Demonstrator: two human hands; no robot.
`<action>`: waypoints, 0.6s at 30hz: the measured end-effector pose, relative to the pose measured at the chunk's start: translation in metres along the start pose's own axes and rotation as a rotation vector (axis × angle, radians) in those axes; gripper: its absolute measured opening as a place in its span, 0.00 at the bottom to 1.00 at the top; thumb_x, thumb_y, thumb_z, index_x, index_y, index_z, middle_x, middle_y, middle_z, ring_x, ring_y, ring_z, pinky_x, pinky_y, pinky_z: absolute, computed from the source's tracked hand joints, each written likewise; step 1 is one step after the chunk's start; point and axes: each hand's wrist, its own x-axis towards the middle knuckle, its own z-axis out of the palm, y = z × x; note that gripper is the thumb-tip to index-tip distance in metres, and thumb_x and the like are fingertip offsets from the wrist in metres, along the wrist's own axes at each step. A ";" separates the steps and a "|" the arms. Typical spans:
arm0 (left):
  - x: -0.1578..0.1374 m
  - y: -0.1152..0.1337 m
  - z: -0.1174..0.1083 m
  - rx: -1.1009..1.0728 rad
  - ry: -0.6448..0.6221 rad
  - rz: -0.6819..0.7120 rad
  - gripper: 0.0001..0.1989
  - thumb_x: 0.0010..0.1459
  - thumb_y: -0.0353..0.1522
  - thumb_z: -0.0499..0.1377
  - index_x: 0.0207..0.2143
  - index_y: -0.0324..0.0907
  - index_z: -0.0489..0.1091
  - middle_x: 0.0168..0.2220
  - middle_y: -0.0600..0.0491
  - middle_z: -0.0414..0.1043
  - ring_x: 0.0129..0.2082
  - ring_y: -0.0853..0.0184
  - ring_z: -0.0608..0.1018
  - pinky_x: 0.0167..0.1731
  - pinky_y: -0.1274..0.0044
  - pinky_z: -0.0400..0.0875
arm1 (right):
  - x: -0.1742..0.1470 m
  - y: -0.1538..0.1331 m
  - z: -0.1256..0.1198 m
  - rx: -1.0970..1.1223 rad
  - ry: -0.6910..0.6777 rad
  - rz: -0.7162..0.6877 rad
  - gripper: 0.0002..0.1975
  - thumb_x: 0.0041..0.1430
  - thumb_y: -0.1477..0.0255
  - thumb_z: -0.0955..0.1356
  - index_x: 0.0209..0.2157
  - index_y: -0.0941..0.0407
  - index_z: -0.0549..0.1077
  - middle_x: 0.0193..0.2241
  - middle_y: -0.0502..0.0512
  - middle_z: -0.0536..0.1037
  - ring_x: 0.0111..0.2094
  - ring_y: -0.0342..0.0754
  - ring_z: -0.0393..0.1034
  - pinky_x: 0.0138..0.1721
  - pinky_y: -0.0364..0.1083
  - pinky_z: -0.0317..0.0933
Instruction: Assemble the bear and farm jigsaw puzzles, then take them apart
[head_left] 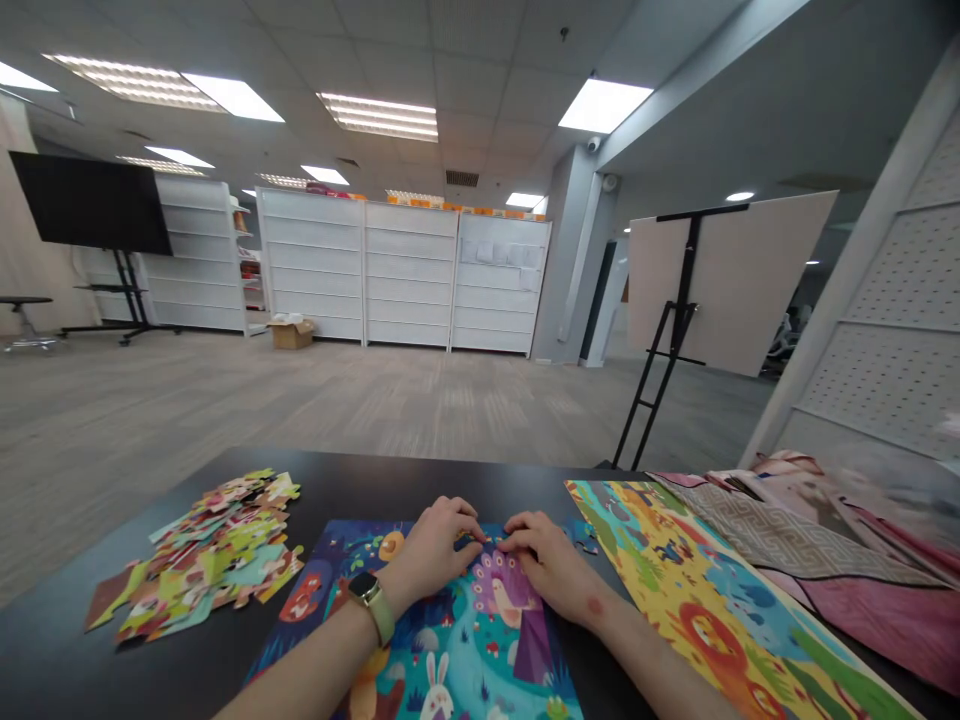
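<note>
A jigsaw puzzle (pixel 450 630) with a dark blue and teal night scene lies flat on the black table; a white rabbit and a pink and purple peacock show on it. My left hand (pixel 439 540), with a watch on its wrist, rests at the puzzle's far edge with its fingers curled. My right hand (pixel 540 555) faces it above the peacock, fingers bent and pressed down. Both hands' fingertips meet a small blue puzzle piece (pixel 492 534) at that edge, mostly hidden by the fingers. Beyond my right wrist, dark blue puzzle parts (pixel 586 540) show knobbed edges.
Loose jigsaw pieces (pixel 217 560) form a heap on the table's (pixel 337 485) left. At right lies a yellow animal picture sheet (pixel 675 570) with a lion, beside pink patterned fabric (pixel 877 610). Past the table stand an easel board (pixel 727 280), white shelving (pixel 409 275) and a screen (pixel 90 205).
</note>
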 end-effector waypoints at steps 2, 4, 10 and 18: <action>-0.001 0.003 -0.003 0.018 -0.020 0.016 0.07 0.57 0.30 0.61 0.35 0.49 0.80 0.44 0.52 0.75 0.46 0.58 0.73 0.47 0.69 0.66 | 0.001 0.003 -0.003 -0.025 0.014 0.011 0.20 0.56 0.82 0.62 0.39 0.50 0.82 0.46 0.56 0.77 0.49 0.52 0.70 0.53 0.51 0.64; -0.003 0.005 -0.006 0.027 -0.023 0.036 0.08 0.57 0.29 0.61 0.36 0.49 0.80 0.45 0.52 0.75 0.46 0.58 0.73 0.48 0.68 0.66 | 0.003 0.013 -0.014 -0.078 0.076 0.081 0.22 0.54 0.84 0.62 0.42 0.52 0.81 0.48 0.56 0.77 0.51 0.51 0.69 0.56 0.51 0.62; 0.001 -0.002 -0.022 -0.025 0.174 0.002 0.15 0.55 0.23 0.55 0.40 0.45 0.75 0.43 0.51 0.75 0.45 0.60 0.75 0.48 0.70 0.68 | -0.008 0.058 -0.077 -0.164 0.196 0.324 0.26 0.49 0.84 0.60 0.48 0.56 0.75 0.43 0.60 0.80 0.47 0.54 0.74 0.52 0.52 0.63; 0.005 -0.017 -0.040 -0.085 0.342 -0.077 0.15 0.53 0.21 0.51 0.37 0.43 0.72 0.39 0.52 0.75 0.40 0.63 0.75 0.43 0.72 0.68 | -0.023 0.080 -0.073 -0.055 0.040 0.373 0.24 0.40 0.78 0.71 0.44 0.53 0.76 0.42 0.58 0.82 0.46 0.58 0.75 0.48 0.53 0.65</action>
